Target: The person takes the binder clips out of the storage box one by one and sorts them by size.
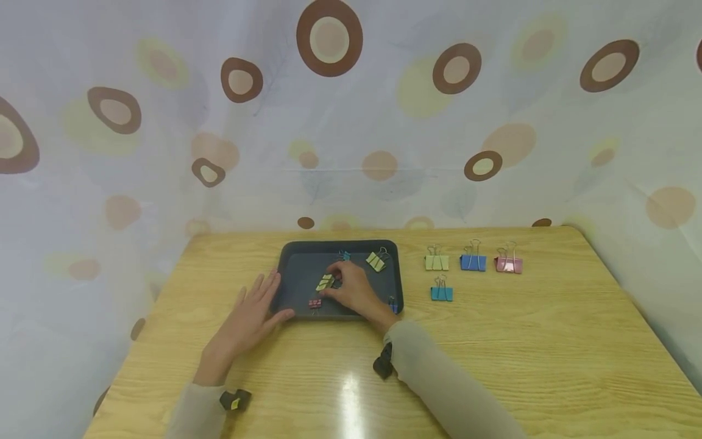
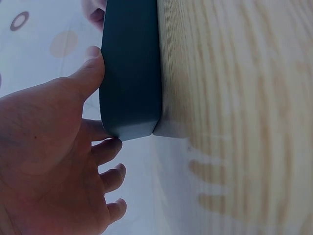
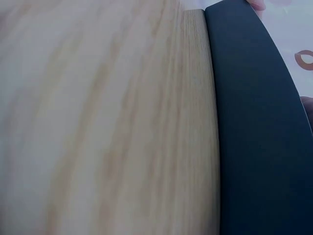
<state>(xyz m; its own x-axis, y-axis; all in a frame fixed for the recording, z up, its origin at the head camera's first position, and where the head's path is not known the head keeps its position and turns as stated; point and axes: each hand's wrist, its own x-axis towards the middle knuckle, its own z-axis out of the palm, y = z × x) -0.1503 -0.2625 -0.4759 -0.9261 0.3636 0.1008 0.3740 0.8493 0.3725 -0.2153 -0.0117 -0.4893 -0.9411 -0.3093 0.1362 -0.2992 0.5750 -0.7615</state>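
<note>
Nearest the viewer, two pale long sleeves reach forward over the light wooden table, each with a small black wrist-mounted device. The left hand lies flat on the tabletop with fingers straight and spread, its thumb and fingertips touching the left wall of the dark grey rectangular plastic tray; the left wrist view shows the thumb pressed against the tray's outer wall. The right hand reaches into the tray, its fingers curled down and pinching a yellow-green metal binder clip that lies near the tray's middle. Just nearer, at the tray's front, sits a small red binder clip, and a small dark blue binder clip peeks out at the front right corner beside the wrist. Farther back in the tray lie a second yellow-green binder clip and a small teal binder clip. To the right of the tray, on the bare wood, a teal binder clip lies alone; behind it stand a row of three: light green binder clip, blue binder clip and pink binder clip. Behind the table hangs a pale curtain with brown rings.
</note>
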